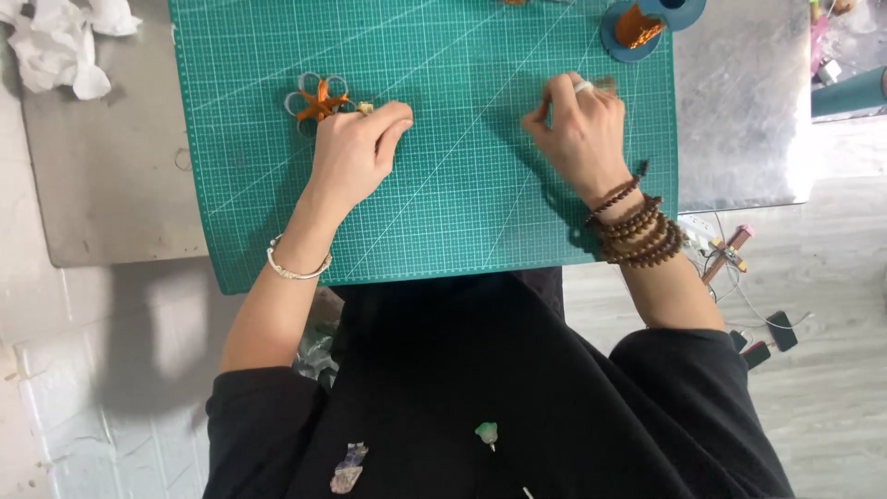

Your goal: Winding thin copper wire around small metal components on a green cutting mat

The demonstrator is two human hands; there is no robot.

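Closest to me, my lap in black cloth (480,388) carries a small green-headed pin (487,432) and a pale scrap (348,468). Just beyond it the near edge of the green cutting mat (462,222) juts over the near edge of the grey worktop (111,185).

My left hand (356,152) lies on the mat's left half, knuckles up, fingers curled in and pressed together at the tips; whether something small sits between them I cannot tell. A thin silver bangle (297,268) circles that wrist. Touching the fingertips on their far left side is the little wire flower (317,100), flat on the mat near its far left corner, with pale looped petals and an orange wrapped centre.

My right hand (577,129) rests on the mat's right half, well apart from the flower, fingers bunched and bent down onto the mat, a pale ring on one; what they pinch, if anything, is hidden. Brown bead bracelets (637,226) wrap that wrist several times.

Farther out, at the mat's far right corner, stands a blue spool of orange wire (637,28). Crumpled white paper (60,42) lies at the worktop's far left corner.
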